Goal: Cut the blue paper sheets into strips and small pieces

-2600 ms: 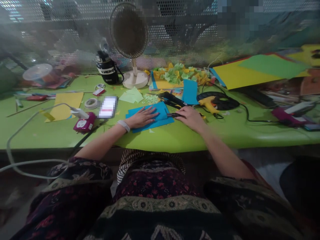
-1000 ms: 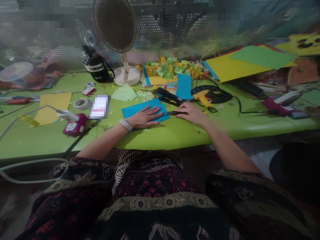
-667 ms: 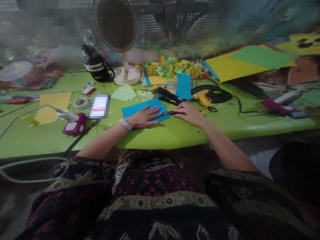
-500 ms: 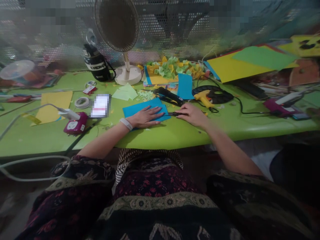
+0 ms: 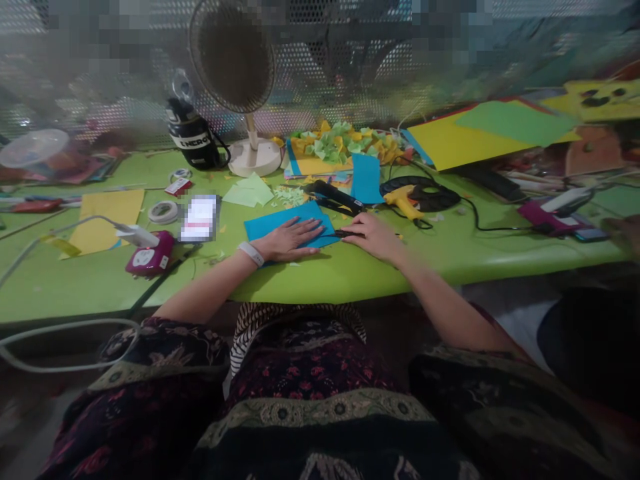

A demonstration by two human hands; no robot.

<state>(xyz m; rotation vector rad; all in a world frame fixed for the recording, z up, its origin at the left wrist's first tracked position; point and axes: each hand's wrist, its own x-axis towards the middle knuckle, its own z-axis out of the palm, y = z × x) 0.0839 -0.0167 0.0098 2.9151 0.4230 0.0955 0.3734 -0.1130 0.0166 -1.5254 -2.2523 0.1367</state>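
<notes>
Turquoise-blue paper (image 5: 285, 227) and a black tool (image 5: 344, 233) lie on a lime-green surface (image 5: 75, 293), with yellow paper (image 5: 107, 213) at left. The sleeve (image 5: 160, 353) is dark with red florals; the cloth (image 5: 280, 320) has black-and-white stripes.

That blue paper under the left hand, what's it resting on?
The blue paper lies on the green tabletop; anything directly beneath the paper is hidden from view.

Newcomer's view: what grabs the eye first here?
The bright green table stands out, with the left hand flat on blue card at centre and the right hand at the card's edge. Behind them lies a heap of yellow and green paper cutouts, with a round fan back left.
</notes>
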